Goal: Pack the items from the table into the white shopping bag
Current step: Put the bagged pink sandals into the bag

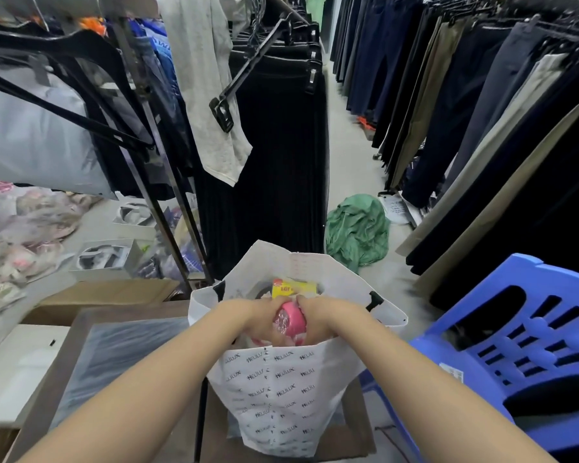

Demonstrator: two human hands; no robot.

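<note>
i am holding a pink round plastic-wrapped item (290,321) between both hands, right at the mouth of the white shopping bag printed with small black lettering (278,389). my left hand (264,320) is curling around the item from its nine o'clock side and my right hand (318,320) is closing on it from three o'clock, so both hands are clamped on the same thing, fingers wrapping over its top and underside. the pink item is sitting just inside the bag's opening, above the near wall of the bag.

deeper in the bag, at twelve o'clock from my hands, a yellow printed carton with a red spot (293,289) is showing, touching or nearly touching my fingertips. something grey is lying beside it at its nine o'clock; i cannot tell what it is.

the bag is standing upright in an open brown cardboard box (358,439). at nine o'clock from the bag, the glass-topped counter with a dark wooden frame (81,329) is lying under my left forearm. at three o'clock, a blue slotted plastic chair (515,345) is standing just beside the bag. a crumpled green cloth (356,228) is lying on the floor at one o'clock, between racks of dark hanging trousers (482,111).
</note>
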